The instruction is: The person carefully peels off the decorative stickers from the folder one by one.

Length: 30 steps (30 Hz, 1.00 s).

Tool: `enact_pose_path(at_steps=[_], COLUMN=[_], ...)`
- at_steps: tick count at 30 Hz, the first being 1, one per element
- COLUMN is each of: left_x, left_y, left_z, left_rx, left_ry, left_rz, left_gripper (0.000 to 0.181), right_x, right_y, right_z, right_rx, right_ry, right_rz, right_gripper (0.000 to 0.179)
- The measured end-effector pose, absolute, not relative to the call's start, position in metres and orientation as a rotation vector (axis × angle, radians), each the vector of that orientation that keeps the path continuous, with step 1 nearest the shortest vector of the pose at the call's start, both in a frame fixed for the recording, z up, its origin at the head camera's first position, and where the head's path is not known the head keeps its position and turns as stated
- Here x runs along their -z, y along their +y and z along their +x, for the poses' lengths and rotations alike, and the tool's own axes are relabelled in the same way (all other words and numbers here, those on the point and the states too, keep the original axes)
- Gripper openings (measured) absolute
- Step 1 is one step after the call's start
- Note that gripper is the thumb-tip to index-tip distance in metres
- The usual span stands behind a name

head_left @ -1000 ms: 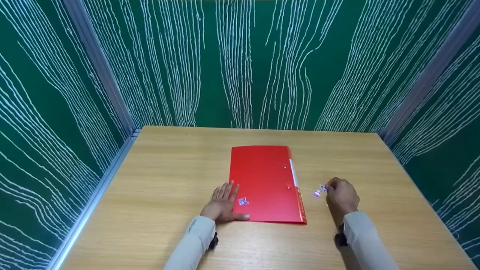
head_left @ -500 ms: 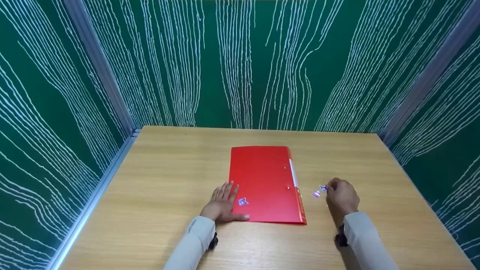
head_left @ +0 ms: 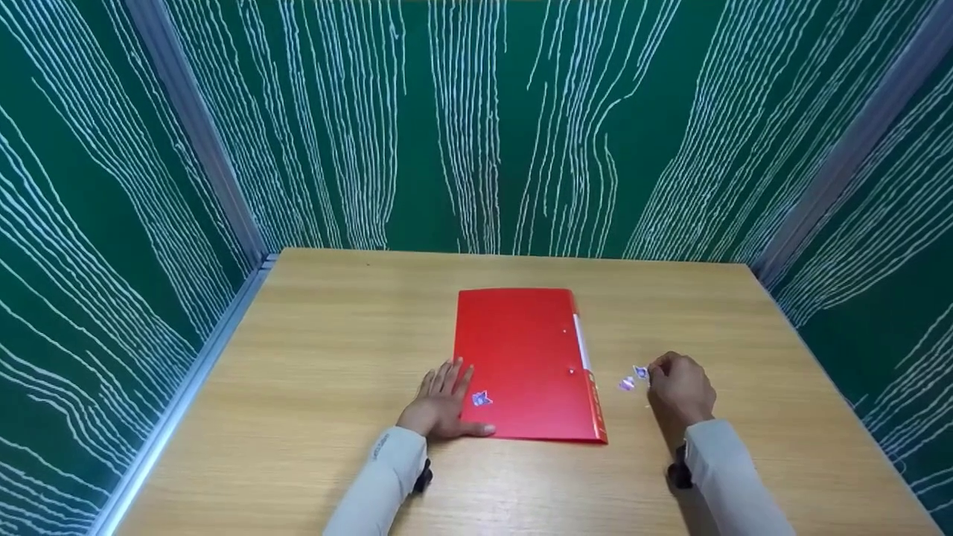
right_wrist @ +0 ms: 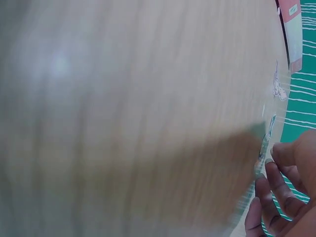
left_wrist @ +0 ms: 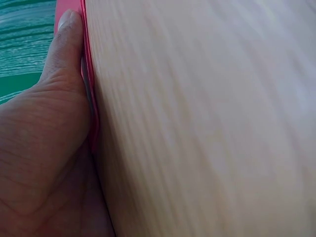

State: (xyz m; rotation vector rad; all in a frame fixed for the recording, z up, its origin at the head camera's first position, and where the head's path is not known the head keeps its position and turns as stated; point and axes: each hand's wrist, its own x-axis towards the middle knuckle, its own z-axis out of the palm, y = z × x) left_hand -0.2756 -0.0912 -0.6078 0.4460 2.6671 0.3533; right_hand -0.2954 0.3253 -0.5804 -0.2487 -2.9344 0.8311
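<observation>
A red folder (head_left: 521, 342) lies closed on the wooden table, its spine with a white label to the right. My left hand (head_left: 439, 406) rests on its lower left corner with the fingers spread; in the left wrist view the thumb (left_wrist: 66, 42) lies along the folder's edge. Close to that hand, a small purple-and-white cartoon sticker (head_left: 482, 398) sits on the cover. Right of the folder, my right hand (head_left: 681, 388) pinches the edge of a similar sticker (head_left: 640, 372) between thumb and fingertips. Beside it lies a pinkish sticker (head_left: 626, 383). The right fingertips partly hide the pinched sticker.
The wooden table (head_left: 335, 335) reaches back to a green wall (head_left: 417, 149) with white wavy lines. Grey metal posts (head_left: 197, 119) stand at the back corners, and similar green panels flank both sides.
Almost nothing differs. Both hands, the folder and the stickers keep their places, apart from a very slight shift of the whole head view.
</observation>
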Motion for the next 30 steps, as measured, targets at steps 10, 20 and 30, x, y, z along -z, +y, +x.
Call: enact_pose_path(at_steps=[10,20,30], left_x=[0.607,0.604,0.596], left_y=[-0.091,-0.091,-0.092], left_z=[-0.275,-0.273,-0.267], left_rx=[-0.353,-0.38,-0.39], left_ry=[2.675,2.68,2.672], left_rz=[0.442,0.454,0.448], left_gripper=[0.124,0.123,0.121], right_x=[0.57,0.569,0.568], right_y=[0.308,0.291,0.278], right_z=[-0.298,-0.299,-0.299], right_rx=[-0.903,-0.895,-0.955], right_ry=[-2.948,-2.922,-2.916], right_rz=[-0.266,-0.21,-0.146], right_gripper=[0.033,0.031,0.03])
